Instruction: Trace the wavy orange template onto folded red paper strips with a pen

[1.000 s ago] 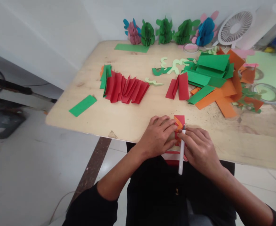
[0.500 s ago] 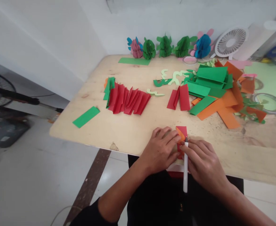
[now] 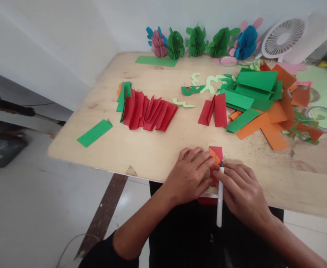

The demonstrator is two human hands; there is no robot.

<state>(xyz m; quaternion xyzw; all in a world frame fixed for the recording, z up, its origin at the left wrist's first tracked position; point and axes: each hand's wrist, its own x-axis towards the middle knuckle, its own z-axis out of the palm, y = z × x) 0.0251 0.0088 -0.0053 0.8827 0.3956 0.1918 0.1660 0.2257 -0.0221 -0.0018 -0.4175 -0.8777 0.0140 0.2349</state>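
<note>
At the table's near edge lies a small piece of red paper (image 3: pixel 217 152) with an orange paper piece (image 3: pixel 215 158) on top of it. My left hand (image 3: pixel 190 175) is curved over the left side of both papers, its fingertips pressing on the orange piece. A white marker (image 3: pixel 220 199) slants down between the fingers of my right hand (image 3: pixel 240 186), its dark tip pointing up by the papers' right edge. The right fingertips also touch the papers. My fingers hide much of both pieces.
Folded red papers (image 3: pixel 149 111) stand left of centre, with two more red folds (image 3: pixel 220 110) farther right. Green papers (image 3: pixel 255 82) and orange papers (image 3: pixel 275 130) are piled at the right. Paper figures (image 3: pixel 197 42) and a white fan (image 3: pixel 283 37) line the wall.
The view has shifted slightly, so the table's things sit a little differently in it. Both hands, the papers and the marker keep almost the same pose.
</note>
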